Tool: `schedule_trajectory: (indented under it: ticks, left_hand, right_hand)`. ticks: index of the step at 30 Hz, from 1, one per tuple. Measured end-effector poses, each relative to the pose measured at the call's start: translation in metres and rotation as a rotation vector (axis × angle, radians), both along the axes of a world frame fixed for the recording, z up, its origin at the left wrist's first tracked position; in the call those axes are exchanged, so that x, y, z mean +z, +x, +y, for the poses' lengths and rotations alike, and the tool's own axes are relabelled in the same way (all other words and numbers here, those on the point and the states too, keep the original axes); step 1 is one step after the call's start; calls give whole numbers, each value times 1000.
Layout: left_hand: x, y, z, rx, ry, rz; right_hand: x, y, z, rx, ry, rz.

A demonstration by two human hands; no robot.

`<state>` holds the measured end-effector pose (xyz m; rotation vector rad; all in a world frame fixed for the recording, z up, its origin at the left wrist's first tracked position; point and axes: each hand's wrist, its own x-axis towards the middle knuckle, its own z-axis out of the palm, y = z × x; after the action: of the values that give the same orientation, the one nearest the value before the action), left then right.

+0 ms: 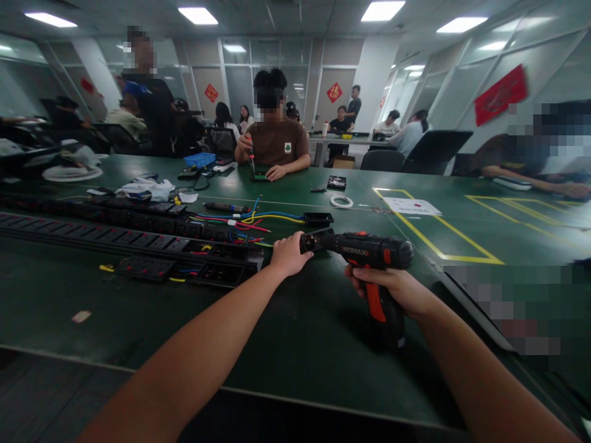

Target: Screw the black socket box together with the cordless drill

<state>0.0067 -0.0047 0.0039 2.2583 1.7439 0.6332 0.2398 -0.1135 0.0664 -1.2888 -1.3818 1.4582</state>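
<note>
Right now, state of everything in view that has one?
Left hand: closed on black part
Right hand: gripping drill
Drill: held; running or not unclear
Red wires: ends loose
White ring: lying flat
Paper: lying flat
Screwdriver: in co-worker's hand
Ceiling lights: on

Green counter, foreground to mid-ground: a yellow tape outline marked its right half, and a printed sheet lay across the tape. A white ring lay flat to the left of the sheet. Farther left were a crumpled plastic bag and, beyond it, a blue basket. At the far edge, 1 person in a brown shirt held a screwdriver upright over a small green piece. Background: 2 red diamond-shaped decorations hung beneath lit ceiling panels; a black chair stood at right.
</note>
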Motion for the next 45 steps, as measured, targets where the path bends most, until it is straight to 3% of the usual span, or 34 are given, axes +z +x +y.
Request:
schedule_trajectory:
  ticks: [45]
  left_hand:
    - [2,0,-2,-3,-12,5]
  right_hand:
    - [-2,1,2,-7,41,-28]
